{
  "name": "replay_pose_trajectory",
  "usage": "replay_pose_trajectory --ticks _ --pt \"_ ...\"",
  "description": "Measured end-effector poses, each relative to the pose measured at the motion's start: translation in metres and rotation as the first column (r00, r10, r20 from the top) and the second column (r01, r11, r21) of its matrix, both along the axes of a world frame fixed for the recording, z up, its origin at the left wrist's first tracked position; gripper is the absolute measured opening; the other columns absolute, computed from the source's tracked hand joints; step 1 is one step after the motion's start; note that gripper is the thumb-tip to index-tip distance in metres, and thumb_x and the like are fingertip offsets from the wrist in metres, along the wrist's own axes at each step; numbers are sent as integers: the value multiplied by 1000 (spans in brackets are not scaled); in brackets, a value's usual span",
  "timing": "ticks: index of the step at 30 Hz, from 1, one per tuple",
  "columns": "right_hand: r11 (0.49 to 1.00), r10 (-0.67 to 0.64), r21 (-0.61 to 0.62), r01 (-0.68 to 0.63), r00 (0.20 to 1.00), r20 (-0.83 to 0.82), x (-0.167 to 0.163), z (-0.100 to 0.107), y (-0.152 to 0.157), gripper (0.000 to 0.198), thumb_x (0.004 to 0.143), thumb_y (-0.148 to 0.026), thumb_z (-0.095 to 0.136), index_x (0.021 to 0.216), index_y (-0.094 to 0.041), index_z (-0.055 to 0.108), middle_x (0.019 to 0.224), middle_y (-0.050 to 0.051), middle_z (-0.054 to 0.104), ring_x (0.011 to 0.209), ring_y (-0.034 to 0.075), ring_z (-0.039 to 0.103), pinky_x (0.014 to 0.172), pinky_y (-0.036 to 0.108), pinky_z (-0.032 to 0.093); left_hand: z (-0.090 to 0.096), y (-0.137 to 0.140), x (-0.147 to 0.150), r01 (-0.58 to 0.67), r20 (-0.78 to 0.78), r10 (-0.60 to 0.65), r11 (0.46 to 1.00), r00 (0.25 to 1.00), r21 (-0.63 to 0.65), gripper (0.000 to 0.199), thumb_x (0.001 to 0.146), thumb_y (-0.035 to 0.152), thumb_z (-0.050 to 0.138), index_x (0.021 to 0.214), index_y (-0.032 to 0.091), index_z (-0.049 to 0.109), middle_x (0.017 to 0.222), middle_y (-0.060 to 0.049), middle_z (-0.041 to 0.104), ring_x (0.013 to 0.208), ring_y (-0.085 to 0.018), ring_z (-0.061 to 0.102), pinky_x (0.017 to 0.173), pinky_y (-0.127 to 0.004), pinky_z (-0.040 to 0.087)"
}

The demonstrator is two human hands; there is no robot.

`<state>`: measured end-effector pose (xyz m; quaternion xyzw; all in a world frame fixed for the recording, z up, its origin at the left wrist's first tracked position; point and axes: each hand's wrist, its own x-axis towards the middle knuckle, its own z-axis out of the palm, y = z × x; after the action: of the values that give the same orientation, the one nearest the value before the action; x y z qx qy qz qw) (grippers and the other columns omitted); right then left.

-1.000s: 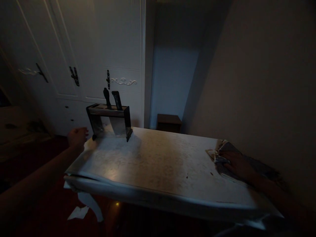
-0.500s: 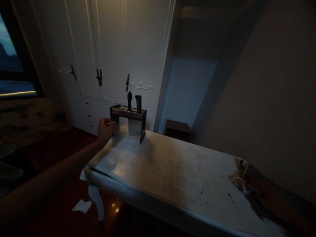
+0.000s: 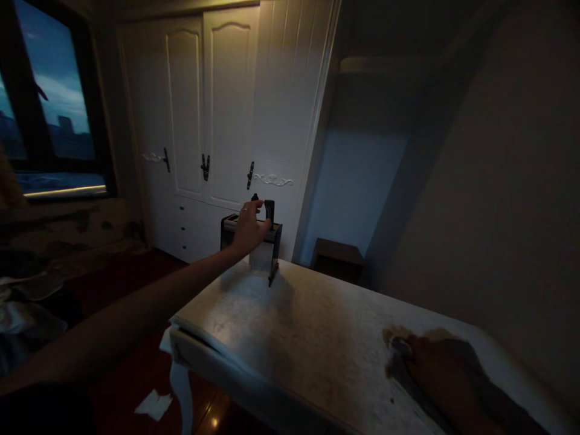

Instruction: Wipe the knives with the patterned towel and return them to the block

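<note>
You've got a knife holder (image 3: 276, 240) upright at the far left end of the desk (image 3: 312, 320). Two black handles poke out of its top: one handle (image 3: 270, 209) by the right end, the other handle (image 3: 254, 197) partly behind your fingers. A broad pale blade (image 3: 261, 258) shows below the top, inside the frame. The rest of the slots are covered by your hand.

Your left arm stretches out straight from the lower left, left hand (image 3: 249, 231) over the holder. Thumb and fingers are apart, curved toward the right-end handle; can't tell if they touch it.

Your right hand (image 3: 437, 370) is low on the desk's right side, palm down, clamped on a bunched grey-and-brown cloth (image 3: 399, 362), which lies against the desktop. Your two hands are well apart. A small dark speck (image 3: 392, 400) sits just left of the cloth.

Behind: white wardrobe (image 3: 231, 109), doors closed, drawers (image 3: 182, 228) pushed in. Brown cabinet (image 3: 338, 257) in the corner, too dark to see inside. White paper (image 3: 154, 405) on the floor beside the desk leg.
</note>
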<state>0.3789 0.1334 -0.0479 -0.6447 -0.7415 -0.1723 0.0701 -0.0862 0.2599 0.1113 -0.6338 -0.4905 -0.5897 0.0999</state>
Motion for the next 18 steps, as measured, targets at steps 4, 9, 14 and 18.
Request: replay_pose_trajectory --ticks 4,9,14,18 --pt "997 32 70 -36 998 57 -50 3 14 21 83 -15 48 93 -16 66 90 14 70 85 31 67 74 40 45 10 24 2 -46 86 57 991 995 -123 46 69 16 62 113 13 50 114 -14 55 102 -25 56 93 -42 46" --pt "993 97 73 -97 995 -6 -62 0 28 18 80 -14 52 93 -19 64 94 12 70 91 29 65 78 38 42 5 39 0 -32 113 58 976 992 -218 46 69 20 65 112 14 51 112 -14 58 103 -26 58 90 -41 47" --pt "989 129 83 -124 989 -66 -53 -6 31 19 81 -14 51 95 -19 63 98 11 70 93 29 64 80 38 41 -3 39 4 -21 113 52 967 992 -255 50 70 28 68 115 13 50 114 -16 59 101 -26 60 88 -41 48" --pt "990 124 73 -117 987 -99 -52 -7 32 20 81 -14 51 95 -19 63 100 11 70 94 29 63 81 39 41 -7 37 10 -8 48 20 970 999 -241 44 73 26 66 112 14 50 112 -15 62 101 -26 61 89 -40 48"
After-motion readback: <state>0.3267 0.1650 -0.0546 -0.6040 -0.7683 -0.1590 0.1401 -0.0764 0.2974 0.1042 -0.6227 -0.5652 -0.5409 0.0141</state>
